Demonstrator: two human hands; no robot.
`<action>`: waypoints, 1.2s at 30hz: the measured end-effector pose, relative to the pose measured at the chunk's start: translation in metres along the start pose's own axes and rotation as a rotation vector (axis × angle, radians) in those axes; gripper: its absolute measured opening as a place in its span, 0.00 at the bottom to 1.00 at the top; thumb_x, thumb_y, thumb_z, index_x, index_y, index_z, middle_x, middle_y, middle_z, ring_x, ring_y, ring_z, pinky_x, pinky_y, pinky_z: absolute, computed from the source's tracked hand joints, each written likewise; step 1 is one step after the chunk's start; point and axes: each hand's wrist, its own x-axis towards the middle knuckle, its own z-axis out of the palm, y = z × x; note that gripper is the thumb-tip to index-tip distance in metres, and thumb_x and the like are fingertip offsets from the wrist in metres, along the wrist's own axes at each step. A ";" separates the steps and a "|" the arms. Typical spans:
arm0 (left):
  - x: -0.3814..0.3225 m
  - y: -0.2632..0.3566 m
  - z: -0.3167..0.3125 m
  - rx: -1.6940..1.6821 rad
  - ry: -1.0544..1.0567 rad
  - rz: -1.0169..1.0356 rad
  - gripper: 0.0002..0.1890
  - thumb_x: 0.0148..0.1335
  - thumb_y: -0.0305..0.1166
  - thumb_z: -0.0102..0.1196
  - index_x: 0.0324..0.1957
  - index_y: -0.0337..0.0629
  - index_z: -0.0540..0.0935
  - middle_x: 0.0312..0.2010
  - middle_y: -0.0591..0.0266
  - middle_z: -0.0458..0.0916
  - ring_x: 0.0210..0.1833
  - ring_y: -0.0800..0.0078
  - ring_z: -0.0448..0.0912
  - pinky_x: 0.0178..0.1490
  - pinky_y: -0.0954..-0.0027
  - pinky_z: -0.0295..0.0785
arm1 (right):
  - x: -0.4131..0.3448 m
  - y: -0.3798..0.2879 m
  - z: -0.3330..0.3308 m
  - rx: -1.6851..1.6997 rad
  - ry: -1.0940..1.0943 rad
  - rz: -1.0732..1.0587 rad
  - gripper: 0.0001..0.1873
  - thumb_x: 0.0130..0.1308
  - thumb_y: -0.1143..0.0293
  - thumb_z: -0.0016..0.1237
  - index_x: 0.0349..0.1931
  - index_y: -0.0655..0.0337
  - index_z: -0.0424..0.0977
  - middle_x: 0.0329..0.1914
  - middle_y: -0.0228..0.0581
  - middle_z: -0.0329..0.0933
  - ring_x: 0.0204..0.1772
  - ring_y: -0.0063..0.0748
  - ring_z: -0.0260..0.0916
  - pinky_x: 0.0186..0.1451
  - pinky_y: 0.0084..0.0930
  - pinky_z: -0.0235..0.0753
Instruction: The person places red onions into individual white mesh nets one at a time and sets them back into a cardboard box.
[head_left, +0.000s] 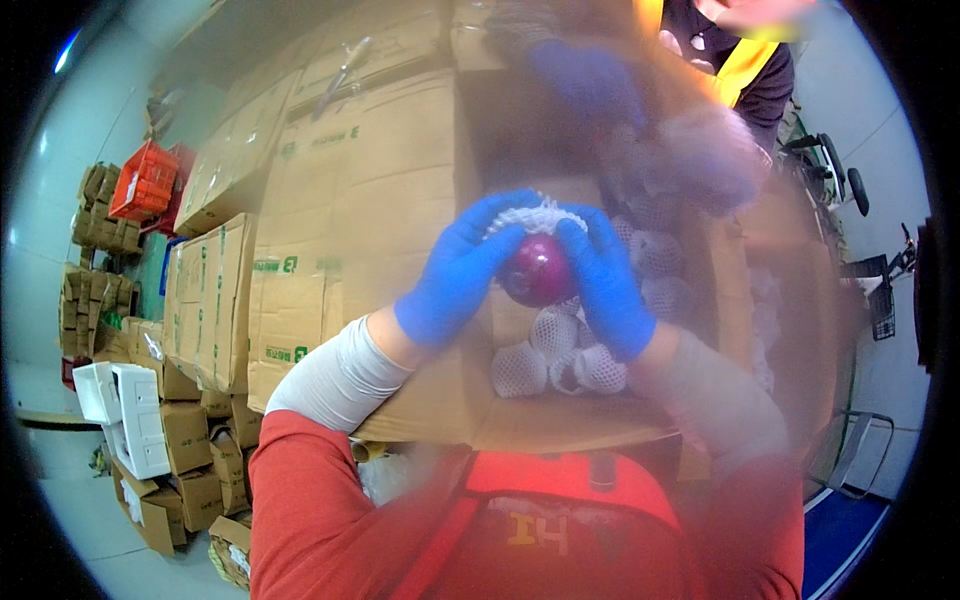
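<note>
Both my hands wear blue gloves and meet over an open cardboard box (577, 414). A round, shiny purple-red fruit (538, 271) is held between them, with a white foam net sleeve (541, 217) bunched over its far side. My left hand (466, 270) grips the fruit and sleeve from the left. On the other side, my right hand (606, 281) holds them with the thumb along the fruit. Several foam net sleeves (519, 370) lie in the box below my hands, and more rest to the right. What they contain is hard to tell.
Across the box a co-worker's blue-gloved hand (589, 79) reaches in, blurred. Large cardboard cartons (360, 180) stand to the left. Further left are a red plastic crate (146, 180), white foam boxes (135, 420) and smaller cartons (187, 435). A blue platform cart (847, 529) is at the lower right.
</note>
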 end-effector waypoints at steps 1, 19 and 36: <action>0.000 -0.001 0.000 0.095 -0.067 0.056 0.29 0.56 0.29 0.56 0.59 0.40 0.62 0.57 0.57 0.66 0.59 0.69 0.65 0.62 0.68 0.61 | 0.002 -0.002 -0.001 0.013 0.012 0.005 0.14 0.66 0.64 0.44 0.46 0.63 0.68 0.44 0.38 0.73 0.45 0.24 0.69 0.51 0.21 0.70; -0.002 -0.003 0.001 0.870 0.008 0.475 0.46 0.37 0.26 0.70 0.60 0.39 0.57 0.54 0.52 0.65 0.57 0.63 0.68 0.57 0.66 0.68 | -0.008 -0.037 -0.006 -0.365 -0.079 -0.322 0.09 0.54 0.76 0.54 0.36 0.62 0.74 0.31 0.38 0.71 0.31 0.25 0.72 0.32 0.21 0.71; -0.001 -0.007 0.001 0.926 0.081 0.538 0.45 0.38 0.26 0.70 0.59 0.40 0.58 0.53 0.52 0.65 0.55 0.62 0.70 0.56 0.66 0.67 | -0.011 -0.051 -0.012 -0.434 -0.099 -0.046 0.08 0.49 0.74 0.58 0.25 0.64 0.71 0.22 0.38 0.70 0.30 0.27 0.73 0.32 0.21 0.71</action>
